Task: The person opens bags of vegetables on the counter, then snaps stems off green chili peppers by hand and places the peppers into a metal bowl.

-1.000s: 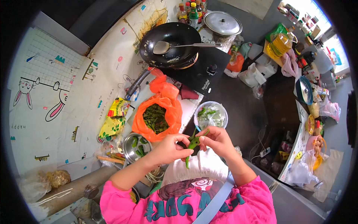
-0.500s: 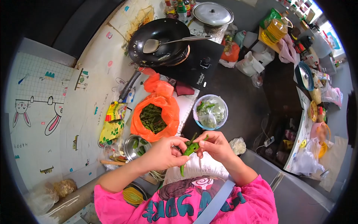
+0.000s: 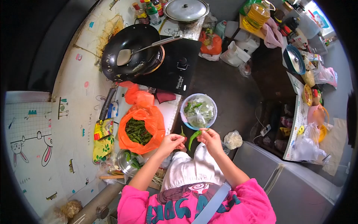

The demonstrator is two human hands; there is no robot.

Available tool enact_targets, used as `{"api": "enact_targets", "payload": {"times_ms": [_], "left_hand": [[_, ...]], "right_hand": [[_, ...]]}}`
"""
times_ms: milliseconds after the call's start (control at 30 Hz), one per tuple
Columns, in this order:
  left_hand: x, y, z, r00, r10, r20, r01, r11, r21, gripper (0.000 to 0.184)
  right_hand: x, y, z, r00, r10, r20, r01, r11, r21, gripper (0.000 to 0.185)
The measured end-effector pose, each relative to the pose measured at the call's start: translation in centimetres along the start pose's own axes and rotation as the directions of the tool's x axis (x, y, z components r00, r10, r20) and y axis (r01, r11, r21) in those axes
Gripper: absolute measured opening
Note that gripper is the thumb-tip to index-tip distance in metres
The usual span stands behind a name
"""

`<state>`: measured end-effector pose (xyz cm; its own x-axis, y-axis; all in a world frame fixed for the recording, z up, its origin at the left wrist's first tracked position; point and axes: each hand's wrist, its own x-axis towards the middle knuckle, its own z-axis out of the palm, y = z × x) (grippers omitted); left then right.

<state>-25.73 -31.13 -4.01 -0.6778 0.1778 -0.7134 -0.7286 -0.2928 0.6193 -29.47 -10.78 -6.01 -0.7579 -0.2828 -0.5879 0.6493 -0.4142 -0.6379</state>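
Note:
Between the fingertips of my right hand [image 3: 210, 141] hangs a long green chili pepper [image 3: 193, 139], its tip pointing down. My left hand [image 3: 173, 145] pinches a small green stem piece [image 3: 182, 131], a short way left of the pepper. Just beyond both hands is a round pale-blue basin [image 3: 214, 118] lined with a clear plastic bag, with green chilies inside. An orange plastic bag [image 3: 158, 125], opened wide and full of dark green chilies, stands left of it. Nearer my left forearm, a metal bowl [image 3: 122, 161] holds several green pieces.
A black wok [image 3: 140, 35] with a metal spatula [image 3: 124, 57] in it rests on the black cooktop [image 3: 186, 52]. A lidded pan [image 3: 186, 8] and several bottles stand behind. To the right are a bottle of yellow oil [image 3: 256, 16] and a cluttered shelf [image 3: 292, 130].
My hands have moved apart; before, both were together on green chilies near my lap. Now the right has a pepper and the left a stem piece. The view has shifted.

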Motion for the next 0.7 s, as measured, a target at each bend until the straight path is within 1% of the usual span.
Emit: {"api": "enact_targets", "payload": {"times_ms": [33, 67, 100, 133, 167, 267, 367, 400, 500, 533, 633, 667, 700], "left_hand": [[0.9, -0.9, -0.3, 0.999, 0.025, -0.036, -0.026, 0.999, -0.031, 0.016], [1.4, -1.3, -0.3, 0.997, 0.027, -0.077, -0.03, 0.998, -0.05, 0.015], [1.7, -1.6, -0.3, 0.993, 0.028, -0.118, -0.036, 0.997, -0.067, 0.014], [2.0, -1.8, -0.2, 0.987, 0.031, -0.16, -0.045, 0.996, -0.083, 0.014], [2.2, -2.0, -0.2, 0.987, 0.031, -0.156, -0.045, 0.995, -0.09, 0.013], [2.2, -2.7, 0.4, 0.99, 0.034, -0.14, -0.05, 0.993, -0.11, 0.012], [1.7, -2.9, 0.9, 0.992, 0.034, -0.125, -0.041, 0.998, -0.053, 0.012], [1.5, -3.0, 1.0, 0.991, 0.034, -0.129, -0.038, 0.999, -0.026, 0.012], [1.2, -3.4, 0.7, 0.989, 0.04, -0.141, -0.041, 0.999, -0.008, 0.013], [1.2, -3.5, 0.6, 0.988, 0.049, -0.148, -0.05, 0.999, -0.001, 0.014], [0.8, -3.5, 0.4, 0.983, 0.085, -0.16, -0.082, 0.996, 0.03, 0.013], [0.7, -3.4, 0.4, 0.981, 0.104, -0.163, -0.095, 0.993, 0.064, 0.01], [0.5, -3.2, 0.5, 0.979, 0.124, -0.165, -0.109, 0.989, 0.098, 0.009]], "right_hand": [[0.9, 0.6, -1.5, 0.999, -0.013, -0.047, 0.017, 0.995, 0.094, 0.019], [2.2, 1.7, -3.3, 0.992, -0.018, -0.125, 0.036, 0.988, 0.149, 0.021], [3.0, 1.7, -4.0, 0.979, -0.01, -0.205, 0.041, 0.988, 0.15, 0.023], [4.1, 2.0, -5.0, 0.969, 0.008, -0.248, 0.031, 0.988, 0.153, 0.023], [5.2, 2.4, -5.7, 0.957, 0.026, -0.29, 0.021, 0.987, 0.159, 0.023], [8.8, 3.3, -6.6, 0.948, 0.036, -0.316, 0.023, 0.984, 0.178, 0.024], [12.0, 3.7, -6.2, 0.932, 0.007, -0.361, 0.054, 0.986, 0.158, 0.025], [12.8, 3.7, -6.1, 0.933, 0.037, -0.358, 0.044, 0.976, 0.215, 0.031], [14.6, 4.0, -5.5, 0.832, 0.094, -0.547, 0.004, 0.985, 0.175, 0.039], [15.2, 4.5, -6.3, 0.829, 0.16, -0.536, -0.081, 0.982, 0.168, 0.041], [14.0, 5.7, -7.5, 0.901, 0.205, -0.381, -0.195, 0.979, 0.064, 0.036], [12.9, 6.1, -7.1, 0.919, 0.185, -0.349, -0.167, 0.983, 0.083, 0.026], [11.7, 6.0, -6.8, 0.94, 0.204, -0.275, -0.193, 0.979, 0.068, 0.024]]}}
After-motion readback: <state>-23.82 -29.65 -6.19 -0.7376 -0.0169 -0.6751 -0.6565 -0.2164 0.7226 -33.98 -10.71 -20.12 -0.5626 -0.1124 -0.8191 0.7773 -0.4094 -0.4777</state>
